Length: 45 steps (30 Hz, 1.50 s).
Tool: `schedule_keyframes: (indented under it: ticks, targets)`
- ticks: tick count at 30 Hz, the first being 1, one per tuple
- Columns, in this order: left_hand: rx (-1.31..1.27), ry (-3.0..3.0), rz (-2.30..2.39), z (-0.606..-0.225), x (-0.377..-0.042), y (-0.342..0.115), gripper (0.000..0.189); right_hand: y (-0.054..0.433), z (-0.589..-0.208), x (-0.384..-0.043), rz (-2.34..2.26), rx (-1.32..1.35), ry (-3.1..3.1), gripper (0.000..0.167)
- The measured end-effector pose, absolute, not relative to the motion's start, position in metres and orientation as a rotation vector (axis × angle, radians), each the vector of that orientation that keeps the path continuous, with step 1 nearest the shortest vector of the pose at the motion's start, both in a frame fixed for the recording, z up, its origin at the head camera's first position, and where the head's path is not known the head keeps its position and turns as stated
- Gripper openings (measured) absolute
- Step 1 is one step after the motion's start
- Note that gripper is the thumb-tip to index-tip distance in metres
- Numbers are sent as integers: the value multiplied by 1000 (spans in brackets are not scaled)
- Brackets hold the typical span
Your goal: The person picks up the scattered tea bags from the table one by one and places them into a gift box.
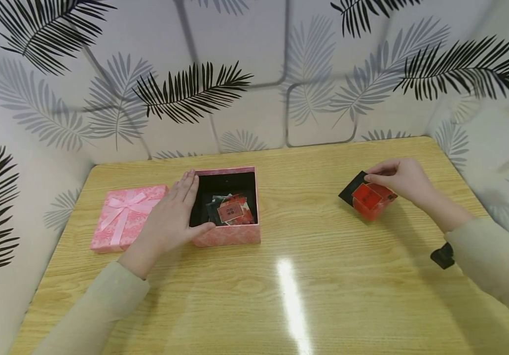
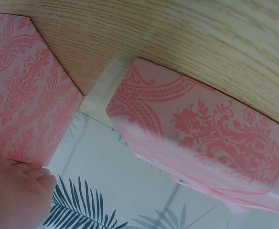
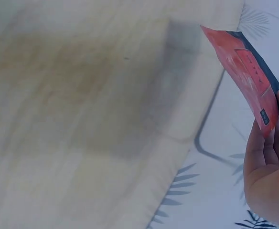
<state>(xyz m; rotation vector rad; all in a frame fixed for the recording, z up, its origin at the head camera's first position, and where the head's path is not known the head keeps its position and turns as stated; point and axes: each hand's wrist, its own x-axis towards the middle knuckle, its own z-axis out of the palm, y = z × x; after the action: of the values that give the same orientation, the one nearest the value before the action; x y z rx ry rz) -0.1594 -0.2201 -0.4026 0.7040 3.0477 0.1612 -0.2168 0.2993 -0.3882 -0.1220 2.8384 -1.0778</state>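
Note:
My right hand (image 1: 400,178) pinches a red and black packet (image 1: 368,198) by its corner above the right part of the table; in the right wrist view the packet (image 3: 248,76) hangs from thumb and fingers. Across the table, my left hand (image 1: 175,209) rests along the left rim of a pink patterned box (image 1: 227,235), fingers straight and thumb at the front edge. The box has a black inside and holds several red and dark packets (image 1: 232,211). In the left wrist view the fingers touch the box side (image 2: 27,90).
Left of the box lies its pink lid (image 1: 126,217) with a ribbon bow. A small black object (image 1: 443,256) is partly hidden by the right sleeve. The wooden table (image 1: 219,296) meets a leaf-patterned covering (image 1: 254,108) at the back.

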Motion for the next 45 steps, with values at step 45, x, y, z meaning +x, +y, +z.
schedule_keyframes:
  ticks: [45]
  targets:
    - [727,3049,170,-402,-162,-221,114,98,-330,-272,-1593,-452,2633,20]
